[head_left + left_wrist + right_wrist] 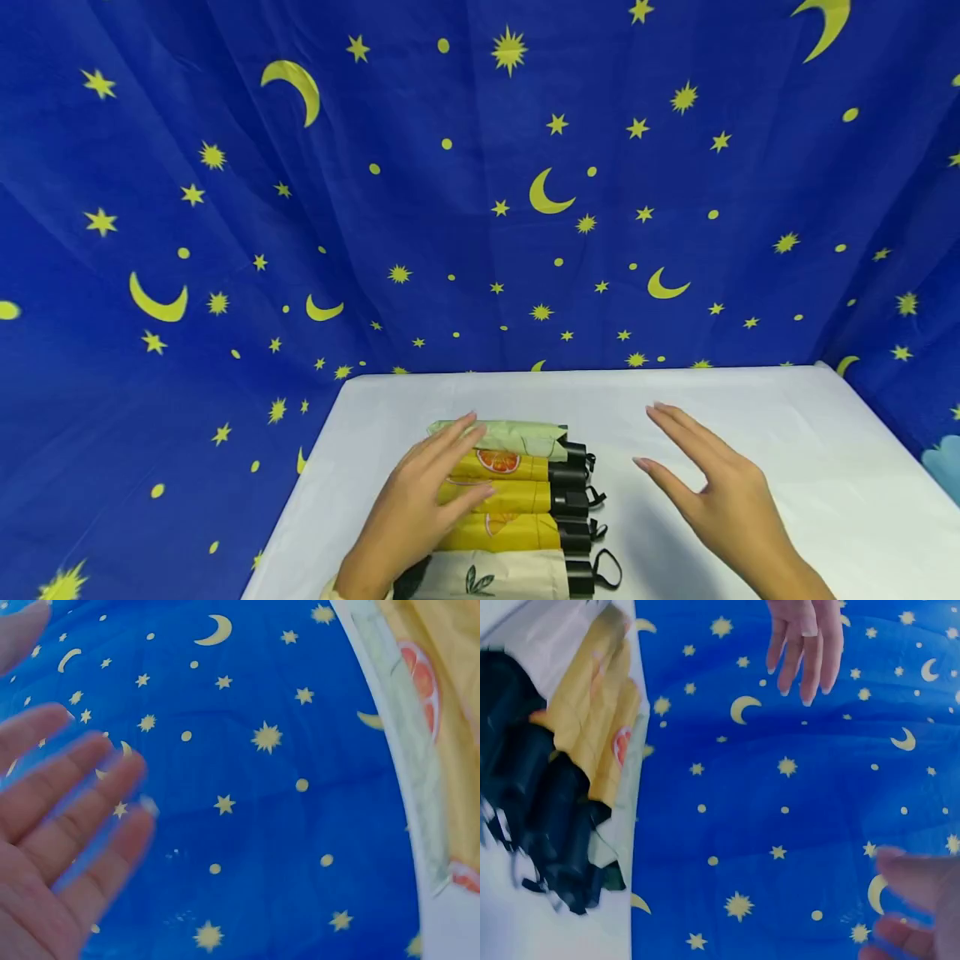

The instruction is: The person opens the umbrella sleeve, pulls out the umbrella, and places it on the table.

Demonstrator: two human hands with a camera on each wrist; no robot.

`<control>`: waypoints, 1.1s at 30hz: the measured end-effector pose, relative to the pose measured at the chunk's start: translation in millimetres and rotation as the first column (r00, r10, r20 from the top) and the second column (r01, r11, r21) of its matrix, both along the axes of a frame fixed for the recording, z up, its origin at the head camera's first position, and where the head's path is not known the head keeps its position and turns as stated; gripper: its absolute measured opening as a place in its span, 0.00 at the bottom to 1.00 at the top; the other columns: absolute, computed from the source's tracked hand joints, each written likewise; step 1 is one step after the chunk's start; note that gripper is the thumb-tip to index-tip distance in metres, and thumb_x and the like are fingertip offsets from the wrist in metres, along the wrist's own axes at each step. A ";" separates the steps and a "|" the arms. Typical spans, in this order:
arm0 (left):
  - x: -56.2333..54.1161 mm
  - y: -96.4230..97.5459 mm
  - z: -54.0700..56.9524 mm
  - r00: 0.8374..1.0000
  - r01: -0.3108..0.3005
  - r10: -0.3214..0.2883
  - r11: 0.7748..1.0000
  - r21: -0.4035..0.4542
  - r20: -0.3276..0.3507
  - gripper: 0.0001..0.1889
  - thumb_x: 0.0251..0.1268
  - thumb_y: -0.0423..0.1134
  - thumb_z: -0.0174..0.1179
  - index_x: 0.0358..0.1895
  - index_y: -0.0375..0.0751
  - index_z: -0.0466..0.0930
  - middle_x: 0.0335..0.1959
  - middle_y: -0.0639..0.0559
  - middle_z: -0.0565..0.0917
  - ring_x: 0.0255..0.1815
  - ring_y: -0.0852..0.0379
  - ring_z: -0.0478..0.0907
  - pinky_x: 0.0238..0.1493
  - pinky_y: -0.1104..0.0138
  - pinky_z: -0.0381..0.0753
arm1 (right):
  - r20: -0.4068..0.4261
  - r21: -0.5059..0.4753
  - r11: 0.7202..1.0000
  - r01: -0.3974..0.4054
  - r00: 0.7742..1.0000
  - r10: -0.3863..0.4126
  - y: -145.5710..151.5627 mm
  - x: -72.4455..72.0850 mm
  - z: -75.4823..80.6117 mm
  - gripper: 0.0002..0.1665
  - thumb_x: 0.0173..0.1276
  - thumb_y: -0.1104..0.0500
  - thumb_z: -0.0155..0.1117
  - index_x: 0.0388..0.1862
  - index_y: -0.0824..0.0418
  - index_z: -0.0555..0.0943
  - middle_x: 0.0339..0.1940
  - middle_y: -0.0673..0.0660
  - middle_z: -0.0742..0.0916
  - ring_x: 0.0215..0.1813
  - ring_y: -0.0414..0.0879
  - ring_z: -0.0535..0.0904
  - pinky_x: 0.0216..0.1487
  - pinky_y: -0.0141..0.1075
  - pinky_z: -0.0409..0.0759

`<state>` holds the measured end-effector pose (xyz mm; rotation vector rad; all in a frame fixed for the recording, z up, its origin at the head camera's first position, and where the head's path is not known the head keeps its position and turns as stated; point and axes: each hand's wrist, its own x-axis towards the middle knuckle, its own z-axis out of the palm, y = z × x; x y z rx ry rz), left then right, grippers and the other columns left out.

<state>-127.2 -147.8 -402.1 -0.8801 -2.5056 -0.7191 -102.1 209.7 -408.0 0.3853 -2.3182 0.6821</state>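
Several folded umbrellas lie side by side in a row on the white table. At the far end is a pale green umbrella [525,438]; three yellow umbrellas [525,497] with orange-slice prints come after it, and a cream umbrella [517,575] with dark leaves is nearest. Their black handles and wrist loops point right. My left hand [420,496] hovers over the left part of the row, fingers extended, hiding some of the fabric. Off to the right of the handles, my right hand [723,492] is held above the table, thumb and fingers apart, holding nothing.
The white-covered table [810,433] extends to both sides of the row. Behind it and at the sides hangs a blue cloth [480,108] with yellow moons and stars. A light blue shape [943,462] shows at the right edge.
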 end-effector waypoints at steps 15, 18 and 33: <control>52.1 -45.5 -57.6 0.988 -0.083 0.031 0.933 0.351 0.151 0.31 0.58 0.36 0.77 0.66 0.53 0.79 0.54 0.60 0.84 0.49 0.60 0.83 0.43 0.69 0.85 | 0.113 -0.236 0.970 -0.057 0.990 0.085 -19.2 30.0 -69.0 0.30 0.50 0.64 0.86 0.53 0.48 0.88 0.49 0.45 0.89 0.48 0.35 0.85 0.49 0.20 0.80; 59.1 -49.4 -66.0 0.959 -0.204 0.114 0.913 0.353 0.258 0.28 0.58 0.37 0.77 0.63 0.59 0.81 0.54 0.63 0.84 0.50 0.60 0.83 0.39 0.65 0.86 | 0.173 -0.257 0.966 -0.031 0.982 0.077 -24.5 35.1 -81.8 0.30 0.51 0.63 0.86 0.53 0.45 0.87 0.49 0.42 0.88 0.47 0.37 0.86 0.47 0.21 0.81; 57.6 -86.7 -129.2 0.977 -0.177 0.136 0.948 0.266 0.164 0.32 0.50 0.37 0.81 0.62 0.51 0.83 0.58 0.60 0.83 0.57 0.62 0.80 0.52 0.77 0.78 | 0.249 -0.424 0.875 -0.235 0.898 0.362 -42.2 45.6 -138.3 0.26 0.59 0.59 0.80 0.58 0.51 0.86 0.53 0.45 0.88 0.48 0.42 0.87 0.42 0.38 0.88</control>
